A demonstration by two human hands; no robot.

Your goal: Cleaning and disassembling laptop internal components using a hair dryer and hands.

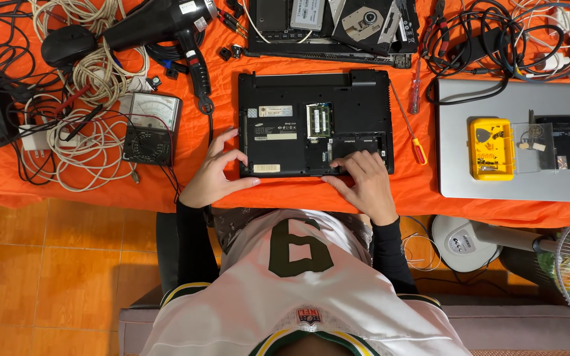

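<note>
White jersey (311,290), hands on laptop (285,142).

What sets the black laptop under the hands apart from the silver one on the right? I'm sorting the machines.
The black laptop lies bottom up with a compartment open and memory exposed; the silver laptop lies closed. The left hand and right hand touch the black one; the silver one carries a yellow case. Both rest on the orange cloth.
</note>
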